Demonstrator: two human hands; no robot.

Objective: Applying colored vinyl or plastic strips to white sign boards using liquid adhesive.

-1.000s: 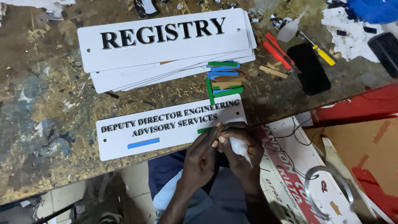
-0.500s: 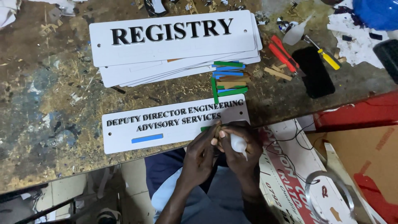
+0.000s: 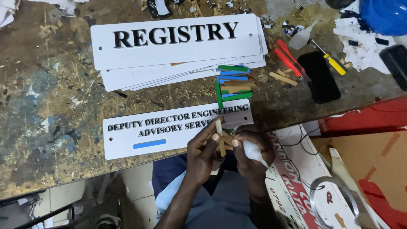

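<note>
Left hand (image 3: 202, 153) pinches a thin wooden strip (image 3: 220, 138) upright, just off the small white sign (image 3: 169, 129) at its 5 o'clock corner. Right hand (image 3: 250, 150) fingers wrapped round a white squeeze bottle (image 3: 254, 152) — nozzle touching the strip.

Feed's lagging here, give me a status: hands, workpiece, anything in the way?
Left hand pinching a thin wooden strip. Right hand gripping a small white squeeze bottle. Both at the white sign plate's near edge. Nothing blocking.

workbench (image 3: 38, 127): rough, stained wood | signs (image 3: 169, 135): smooth matt plastic (white) | strip (image 3: 220, 138): bare wood
</note>
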